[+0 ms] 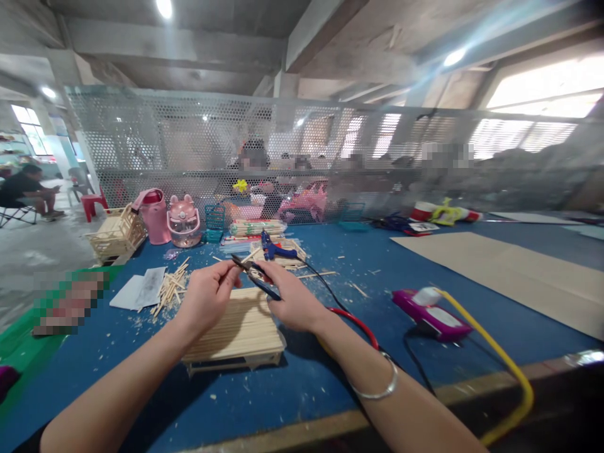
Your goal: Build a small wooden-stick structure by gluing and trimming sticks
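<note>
Dark blue-handled pliers are gripped in my right hand, their jaws pointing to the upper left. My left hand is closed in a pinch right at the jaws; what its fingers hold is too small to make out. Below both hands lies a slatted panel of pale wooden sticks, raised on a low stick frame. Just beyond the hands, a blue glue gun rests on more sticks. A heap of loose short sticks is left of my left hand, beside white paper sheets.
At the back left stand a stick-built crate, a pink jug and a pink-lidded bottle. A purple power strip with a yellow cable sits right. Cardboard covers the far right; a perforated metal screen borders the table's back.
</note>
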`<state>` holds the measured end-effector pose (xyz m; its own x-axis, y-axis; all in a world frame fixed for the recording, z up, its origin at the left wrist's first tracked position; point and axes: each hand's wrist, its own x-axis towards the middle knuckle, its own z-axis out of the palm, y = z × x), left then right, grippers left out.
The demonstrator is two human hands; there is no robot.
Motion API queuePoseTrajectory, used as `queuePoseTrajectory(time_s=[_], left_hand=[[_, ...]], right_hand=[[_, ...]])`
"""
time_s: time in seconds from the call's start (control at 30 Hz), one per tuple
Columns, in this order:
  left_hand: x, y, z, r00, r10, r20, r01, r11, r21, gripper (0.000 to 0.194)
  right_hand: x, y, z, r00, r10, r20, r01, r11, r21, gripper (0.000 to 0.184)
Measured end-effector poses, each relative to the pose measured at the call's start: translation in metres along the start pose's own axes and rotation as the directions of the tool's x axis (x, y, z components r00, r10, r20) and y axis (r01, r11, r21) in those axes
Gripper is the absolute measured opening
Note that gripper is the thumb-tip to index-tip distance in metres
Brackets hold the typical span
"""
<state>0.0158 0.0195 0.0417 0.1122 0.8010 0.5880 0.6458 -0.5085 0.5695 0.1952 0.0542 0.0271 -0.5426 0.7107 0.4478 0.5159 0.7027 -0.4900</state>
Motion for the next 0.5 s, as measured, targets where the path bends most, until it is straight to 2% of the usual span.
queuePoseTrajectory(time_s=[0.1, 0.2, 0.27, 0.4, 0.43, 0.5], left_hand=[[0.000, 0.003, -0.002, 0.999, 0.013, 0.052, -0.013, 1.000, 0.001, 0.027], [0.002, 0.006, -0.001, 0.999, -0.032, -0.004, 0.032, 0.997, 0.072, 0.035], [0.006, 0.007, 0.000, 0.996, -0.073, -0.047, 0.078, 0.991, 0.109, 0.039], [0.013, 0.007, 0.004, 0.984, -0.181, -0.007, 0.180, 0.975, 0.130, 0.042], [0.015, 0.006, 0.005, 0.984, -0.179, -0.001, 0.177, 0.974, 0.143, 0.042], [0.020, 0.004, 0.005, 0.995, -0.095, 0.001, 0.093, 0.976, 0.197, 0.040]], right_hand=[[0.000, 0.003, 0.003, 0.999, -0.025, -0.032, 0.025, 1.000, -0.016, 0.067], [0.000, 0.004, 0.006, 0.995, -0.047, -0.084, 0.041, 0.996, -0.078, 0.067], [0.001, 0.002, 0.006, 0.990, -0.042, -0.133, 0.018, 0.984, -0.177, 0.067], [0.002, 0.000, 0.001, 0.973, -0.013, -0.230, -0.090, 0.897, -0.434, 0.062], [0.003, 0.000, 0.000, 0.969, -0.015, -0.245, -0.102, 0.885, -0.455, 0.062], [0.004, 0.002, -0.002, 0.967, -0.015, -0.255, -0.090, 0.915, -0.393, 0.063]])
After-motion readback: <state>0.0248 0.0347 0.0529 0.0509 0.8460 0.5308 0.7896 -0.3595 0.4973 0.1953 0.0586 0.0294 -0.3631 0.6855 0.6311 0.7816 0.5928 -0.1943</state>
